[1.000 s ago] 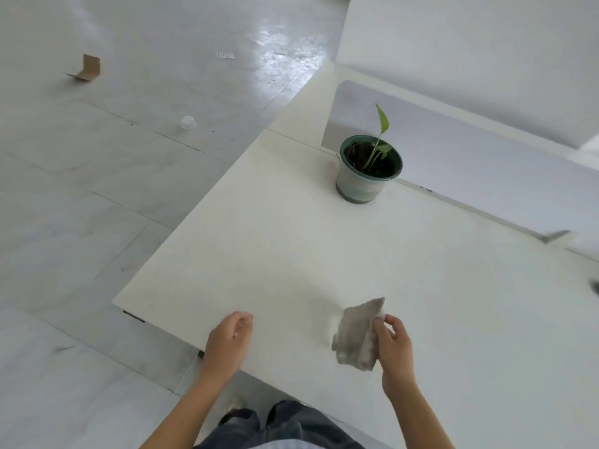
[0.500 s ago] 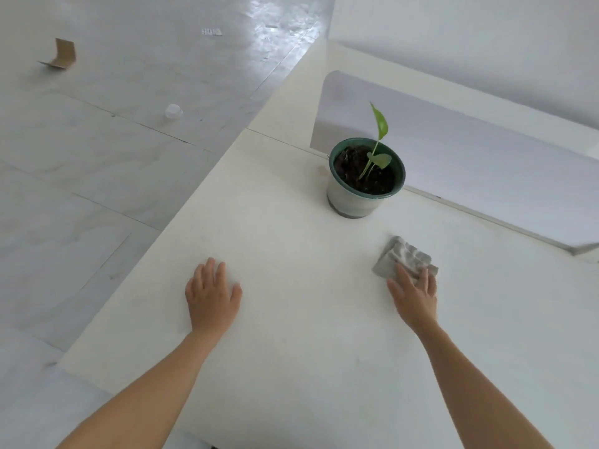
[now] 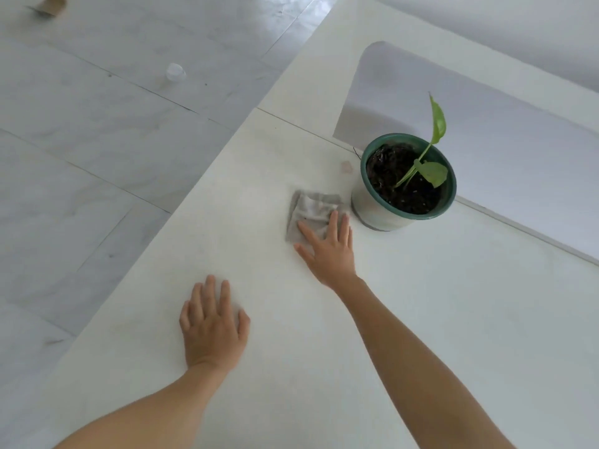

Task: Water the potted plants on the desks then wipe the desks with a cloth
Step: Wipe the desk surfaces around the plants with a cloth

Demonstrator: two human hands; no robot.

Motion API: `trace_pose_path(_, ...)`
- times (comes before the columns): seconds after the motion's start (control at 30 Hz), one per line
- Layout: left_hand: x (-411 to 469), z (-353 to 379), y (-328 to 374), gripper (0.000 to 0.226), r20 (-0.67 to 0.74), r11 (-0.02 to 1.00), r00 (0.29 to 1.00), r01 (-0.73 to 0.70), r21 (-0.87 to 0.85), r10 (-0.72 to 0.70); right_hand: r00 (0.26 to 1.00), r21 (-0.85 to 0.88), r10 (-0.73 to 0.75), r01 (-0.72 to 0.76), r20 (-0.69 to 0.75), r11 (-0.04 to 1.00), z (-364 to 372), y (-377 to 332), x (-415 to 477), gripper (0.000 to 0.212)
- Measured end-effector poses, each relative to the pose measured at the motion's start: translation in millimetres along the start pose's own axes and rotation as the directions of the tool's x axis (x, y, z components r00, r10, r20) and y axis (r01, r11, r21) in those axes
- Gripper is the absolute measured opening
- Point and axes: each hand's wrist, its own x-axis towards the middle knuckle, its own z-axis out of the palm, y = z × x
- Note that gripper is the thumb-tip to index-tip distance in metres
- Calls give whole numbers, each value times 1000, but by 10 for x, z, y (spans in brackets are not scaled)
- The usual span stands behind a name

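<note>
Place: office-like room | Evidence: white desk with divider panel, adjoining desk, pale tiled floor

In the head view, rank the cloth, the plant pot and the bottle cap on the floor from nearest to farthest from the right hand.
1. cloth: under the fingers of the right hand.
2. plant pot: just right of the fingertips, on the desk.
3. bottle cap: on the floor, far up-left.

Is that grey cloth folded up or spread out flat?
Folded: the cloth is a small creased pad under the right hand.
</note>
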Motion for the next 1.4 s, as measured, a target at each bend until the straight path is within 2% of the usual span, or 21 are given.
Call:
trace_pose_path(0.13, 1, 52, -27, 54, -84, 1000, 996, -6, 16, 8, 995, 69, 94, -96, 33, 993, -216, -112, 637, 51)
trace_pose_path(0.27, -5, 66, -8, 54, -83, 1000, 997, -2, 23, 4, 990, 126, 136, -138, 20, 982, -250, -214, 718, 49)
trace_pose_path(0.33, -4, 64, -9, 54, -79, 1000, 997, -1, 28, 3, 995, 99, 96, -97, 18, 990, -163, -215, 517, 49)
trace_pose_path(0.43, -2, 43, -3, 55, -67, 1000, 998, -2, 23, 4, 999, 36, -51, 51, 14, 998, 66, -62, -77, 52)
trace_pose_path(0.5, 6, 28, 0, 55, -64, 1000, 998, 3, 13, -2, 988, -50, -153, 152, -20, 987, 195, 166, -594, 56)
trace_pose_path(0.53, 6, 24, 2, 56, -59, 1000, 998, 5, 7, -5, 987, -93, -158, 156, -13, 983, 251, 352, -827, 55)
trace_pose_path(0.6, 12, 18, 3, 55, -46, 1000, 999, 6, -2, -6, 998, -149, -63, 66, 21, 987, 240, 770, -1142, 56)
trace_pose_path(0.67, 14, 18, -3, 55, -26, 1000, 1000, 1, 0, -1, 988, -117, 146, -152, -52, 982, 110, 1168, -1242, 58)
trace_pose_path(0.77, 13, 18, -5, 57, 15, 1000, 1000, 2, 1, -2, 877, 31, 478, -477, -40, 878, -106, 1602, -1073, 51)
trace_pose_path(0.83, 14, 8, 4, 58, 32, 1000, 999, 8, 5, -8, 827, 133, 561, -553, -33, 823, -253, 1655, -858, 49)
trace_pose_path(0.93, 25, -1, 6, 58, 17, 1000, 1000, 8, 13, -8, 813, 182, 582, -570, -10, 801, -330, 1566, -531, 48)
trace_pose_path(1.1, 21, 17, -3, 56, -26, 1000, 1000, -3, 22, 4, 874, 141, 484, -475, -43, 869, -438, 1511, -103, 42)
trace_pose_path(1.23, 18, 28, -7, 55, -36, 1000, 999, -1, 29, 2, 901, 66, 427, -423, -81, 904, -433, 1580, -112, 39)
trace_pose_path(1.4, 11, 21, -3, 57, -21, 999, 1000, 9, 32, -8, 849, 182, 520, -499, -97, 848, -239, 1263, -349, 48)
